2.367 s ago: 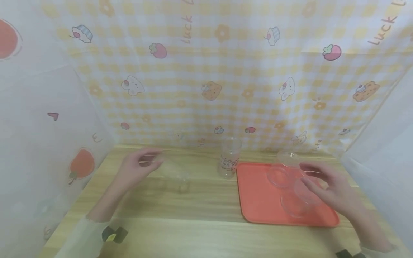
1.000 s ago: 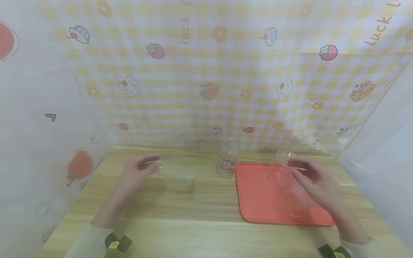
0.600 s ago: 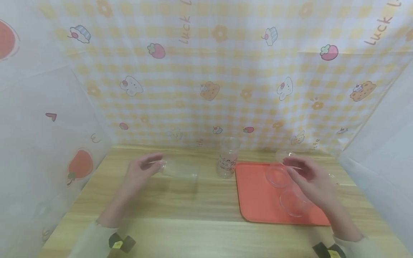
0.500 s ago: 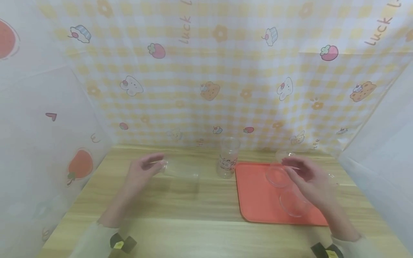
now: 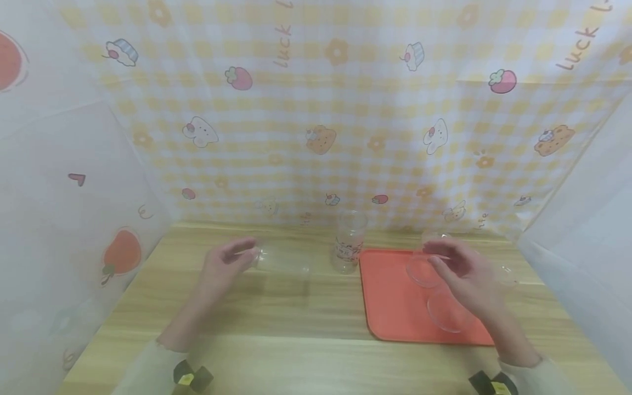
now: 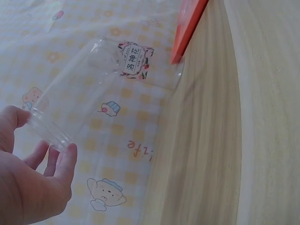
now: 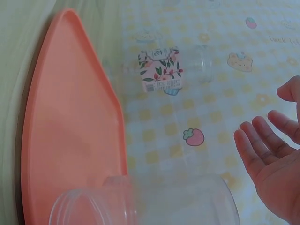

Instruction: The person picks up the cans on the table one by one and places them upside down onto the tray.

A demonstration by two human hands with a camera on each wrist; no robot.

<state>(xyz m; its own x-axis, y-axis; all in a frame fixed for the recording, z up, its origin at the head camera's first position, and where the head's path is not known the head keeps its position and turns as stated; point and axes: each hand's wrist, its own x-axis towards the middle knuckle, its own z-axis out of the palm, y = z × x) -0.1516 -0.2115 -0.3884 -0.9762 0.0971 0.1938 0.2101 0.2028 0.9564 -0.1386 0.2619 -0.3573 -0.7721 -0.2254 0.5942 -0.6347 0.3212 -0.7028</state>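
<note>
My left hand (image 5: 224, 269) pinches the threaded neck of a clear plastic jar (image 5: 286, 260) between thumb and fingertips. That jar lies nearly level in the air, its bottom toward the right. In the left wrist view its see-through body (image 6: 77, 89) overlaps a labelled jar (image 6: 135, 61). Over the orange tray (image 5: 395, 312), my right hand (image 5: 466, 277) hangs with loosely bent fingers and holds nothing. Two clear jars stand on the tray, partly hidden by this hand; their round rims show. The right wrist view has one such jar (image 7: 183, 201) close up, threaded mouth down on the tray.
The jar with a floral label (image 5: 348, 249) stands upright just left of the tray, near the back of the wooden table (image 5: 276, 351). Behind it rises a yellow checked cloth (image 5: 276, 126), with pale walls at both sides.
My left hand has shifted slightly right with its jar, which has turned from slanting down to nearly level. My right hand has moved left across the tray. The standing jars have stayed put.
</note>
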